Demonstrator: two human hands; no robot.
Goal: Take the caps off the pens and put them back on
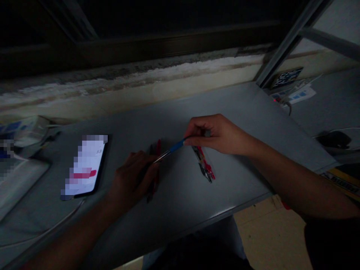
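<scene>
A slim blue-handled tool is held above a grey table, and its long axis is lying slantwise, with the thin metal tip pointed left and a little toward the near side, while the blue grip is rising to the right. The tool is seen at the middle of the table, and its tip is just beside the left hand. It is pinched between the thumb and the fingers of the right hand, so this hand is nearly closed and has firm hold of the grip. The left hand is curled and rests over a dark red object, but because of the dim light it cannot be told if this object is gripped. A small red and silver item is lying just below the right hand, and its exact kind cannot be told. Further left, a phone with a blurred screen is lying on the table. A white tray is seen at the left edge, and a power strip is placed at the far right.
</scene>
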